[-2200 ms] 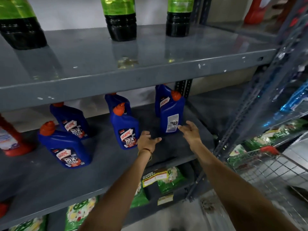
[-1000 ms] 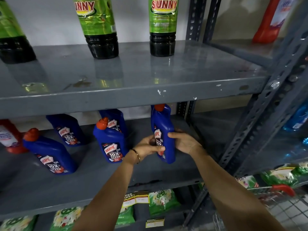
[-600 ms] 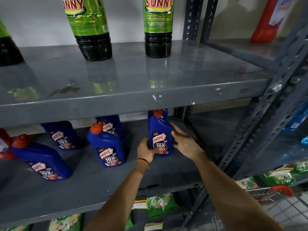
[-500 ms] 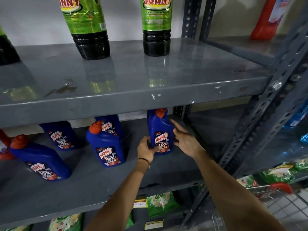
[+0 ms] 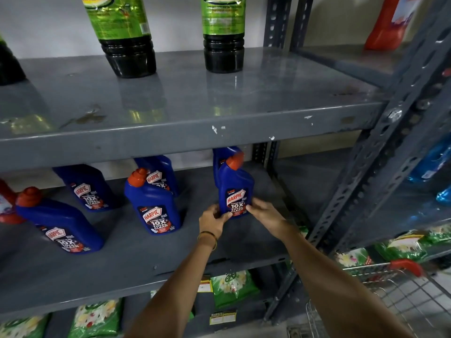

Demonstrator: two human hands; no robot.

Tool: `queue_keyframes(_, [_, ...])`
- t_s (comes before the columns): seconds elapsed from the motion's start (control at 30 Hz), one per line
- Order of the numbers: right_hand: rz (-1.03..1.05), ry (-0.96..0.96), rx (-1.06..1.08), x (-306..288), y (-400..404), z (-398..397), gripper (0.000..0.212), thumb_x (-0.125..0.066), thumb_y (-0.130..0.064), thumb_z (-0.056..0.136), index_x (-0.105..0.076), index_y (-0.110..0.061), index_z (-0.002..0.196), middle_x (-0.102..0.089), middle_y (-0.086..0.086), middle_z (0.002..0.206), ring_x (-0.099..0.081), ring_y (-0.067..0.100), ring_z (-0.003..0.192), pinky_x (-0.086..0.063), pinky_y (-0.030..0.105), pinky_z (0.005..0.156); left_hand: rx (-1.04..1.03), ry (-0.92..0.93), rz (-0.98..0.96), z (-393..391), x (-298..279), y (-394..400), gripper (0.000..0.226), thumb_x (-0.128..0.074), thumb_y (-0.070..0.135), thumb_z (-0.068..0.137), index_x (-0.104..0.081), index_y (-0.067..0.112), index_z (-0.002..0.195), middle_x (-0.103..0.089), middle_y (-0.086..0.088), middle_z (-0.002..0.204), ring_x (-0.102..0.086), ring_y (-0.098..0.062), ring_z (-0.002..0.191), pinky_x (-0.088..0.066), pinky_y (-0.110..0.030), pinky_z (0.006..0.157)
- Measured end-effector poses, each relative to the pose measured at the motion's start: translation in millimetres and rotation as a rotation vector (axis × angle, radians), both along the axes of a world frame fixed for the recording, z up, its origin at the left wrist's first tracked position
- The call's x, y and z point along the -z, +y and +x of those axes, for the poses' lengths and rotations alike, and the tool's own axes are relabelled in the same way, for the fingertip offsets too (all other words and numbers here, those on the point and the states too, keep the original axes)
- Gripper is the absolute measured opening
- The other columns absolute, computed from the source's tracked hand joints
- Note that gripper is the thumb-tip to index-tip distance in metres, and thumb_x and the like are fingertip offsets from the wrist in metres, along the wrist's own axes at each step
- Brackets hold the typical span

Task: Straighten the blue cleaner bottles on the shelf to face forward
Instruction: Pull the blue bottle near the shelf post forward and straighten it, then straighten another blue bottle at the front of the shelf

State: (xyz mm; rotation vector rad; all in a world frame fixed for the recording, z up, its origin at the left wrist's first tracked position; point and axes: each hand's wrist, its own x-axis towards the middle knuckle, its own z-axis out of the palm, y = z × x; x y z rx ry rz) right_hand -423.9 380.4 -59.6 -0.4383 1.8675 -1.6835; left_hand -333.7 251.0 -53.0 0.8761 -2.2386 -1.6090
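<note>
Upright on the grey middle shelf (image 5: 136, 269), label forward, a blue Harpic bottle (image 5: 235, 189) is clasped at its base by the left hand (image 5: 212, 222) and right hand (image 5: 264, 213), another blue bottle (image 5: 225, 154) directly behind it, more blue bottles (image 5: 152, 203) leftward.

The blue bottles (image 5: 235, 189) each have a label (image 5: 236, 201) that says "HARPIC", "POWER PLUS" and "10X TOTAL CLEAN", and the words on the green bottles (image 5: 223, 32) are too cut off to read.
</note>
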Motion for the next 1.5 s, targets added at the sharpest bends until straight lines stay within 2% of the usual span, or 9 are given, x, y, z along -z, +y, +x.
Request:
queue_keyframes(0.2, [0.092, 0.133, 0.075, 3.0, 1.7, 7.8, 0.032, -0.049, -0.006, 0.091, -0.052, 0.003, 0.121, -0.058, 0.023, 0.123, -0.054, 0.024, 0.11, -0.045, 0.029, 0.092, 0.014, -0.015, -0.041, 9.1, -2.3, 4.0, 0.036, -0.068, 0.014, 0.08, -0.061, 0.0, 0.112, -0.067, -0.019, 0.114, -0.062, -0.03, 0.106, -0.047, -0.033, 0.092])
queue_keyframes(0.33, [0.111, 0.166, 0.118, 5.9, 14.0, 22.5, 0.029, -0.052, -0.007, 0.089, -0.056, 0.002, 0.116, -0.06, 0.024, 0.122, -0.055, 0.022, 0.106, -0.045, 0.042, 0.1, 0.024, -0.007, -0.019, 22.8, -1.7, 11.9, 0.035, -0.069, 0.013, 0.079, -0.062, 0.002, 0.112, -0.068, -0.017, 0.113, -0.063, -0.028, 0.105, -0.048, -0.034, 0.092])
queue_keyframes(0.47, [0.129, 0.208, 0.139, 7.8, 25.9, 43.2, 0.031, -0.049, -0.003, 0.09, -0.053, 0.004, 0.12, -0.058, 0.015, 0.116, -0.058, 0.007, 0.096, -0.048, 0.007, 0.075, 0.051, -0.007, 0.001, 38.9, -1.1, 21.0, 0.036, -0.07, 0.011, 0.077, -0.062, 0.003, 0.112, -0.069, -0.017, 0.113, -0.064, -0.027, 0.104, -0.049, -0.035, 0.093])
queue_keyframes(0.53, [0.109, 0.194, 0.145, 11.5, 31.4, 50.9, 0.031, -0.047, -0.002, 0.091, -0.051, 0.005, 0.121, -0.055, 0.01, 0.113, -0.057, 0.005, 0.093, -0.046, 0.002, 0.068, 0.056, -0.005, 0.012, 45.3, 0.1, 25.4, 0.036, -0.071, 0.01, 0.077, -0.063, 0.001, 0.111, -0.069, -0.019, 0.111, -0.064, -0.027, 0.103, -0.05, -0.035, 0.092])
queue_keyframes(0.77, [0.096, 0.177, 0.163, 16.8, 49.6, 72.1, 0.032, -0.05, -0.01, 0.091, -0.052, -0.001, 0.122, -0.057, 0.006, 0.114, -0.053, 0.015, 0.105, -0.048, 0.004, 0.072, 0.096, -0.013, -0.006, 64.3, 4.1, 35.6, 0.036, -0.073, 0.011, 0.075, -0.064, -0.001, 0.107, -0.07, -0.02, 0.109, -0.066, -0.029, 0.101, -0.052, -0.039, 0.093])
queue_keyframes(0.97, [0.129, 0.172, 0.136, 16.8, 56.3, 74.7, 0.034, -0.052, -0.011, 0.09, -0.052, 0.0, 0.123, -0.059, 0.019, 0.125, -0.053, 0.018, 0.107, -0.042, 0.03, 0.09, 0.1, -0.037, -0.009, 70.9, 1.7, 41.6, 0.04, -0.072, 0.011, 0.076, -0.061, -0.001, 0.113, -0.068, -0.019, 0.114, -0.063, -0.028, 0.105, -0.05, -0.036, 0.096])
queue_keyframes(1.1, [0.129, 0.162, 0.149, 16.3, 57.4, 74.7, 0.034, -0.052, -0.01, 0.09, -0.051, -0.001, 0.123, -0.058, 0.017, 0.125, -0.053, 0.016, 0.108, -0.043, 0.025, 0.087, 0.105, -0.058, -0.009, 72.0, 0.5, 41.9, 0.042, -0.073, 0.014, 0.076, -0.059, 0.0, 0.113, -0.067, -0.018, 0.116, -0.062, -0.028, 0.107, -0.05, -0.037, 0.096])
queue_keyframes(1.23, [0.119, 0.152, 0.146, 16.5, 59.3, 74.6, 0.037, -0.051, -0.009, 0.09, -0.049, -0.001, 0.126, -0.057, 0.014, 0.122, -0.051, 0.015, 0.108, -0.048, 0.004, 0.071, 0.107, -0.071, -0.016, 74.7, -0.1, 42.8, 0.044, -0.073, 0.015, 0.076, -0.059, 0.0, 0.114, -0.066, -0.017, 0.117, -0.062, -0.027, 0.108, -0.049, -0.034, 0.095])
queue_keyframes(1.5, [0.139, 0.161, 0.205, 12.5, 61.7, 82.8, 0.039, -0.054, -0.008, 0.089, -0.048, 0.0, 0.127, -0.058, 0.021, 0.126, -0.053, 0.016, 0.106, -0.048, 0.012, 0.075, 0.185, -0.08, 0.002, 79.7, 0.3, 38.1, 0.048, -0.075, 0.018, 0.073, -0.058, 0.002, 0.116, -0.066, -0.017, 0.119, -0.062, -0.027, 0.109, -0.049, -0.036, 0.098])
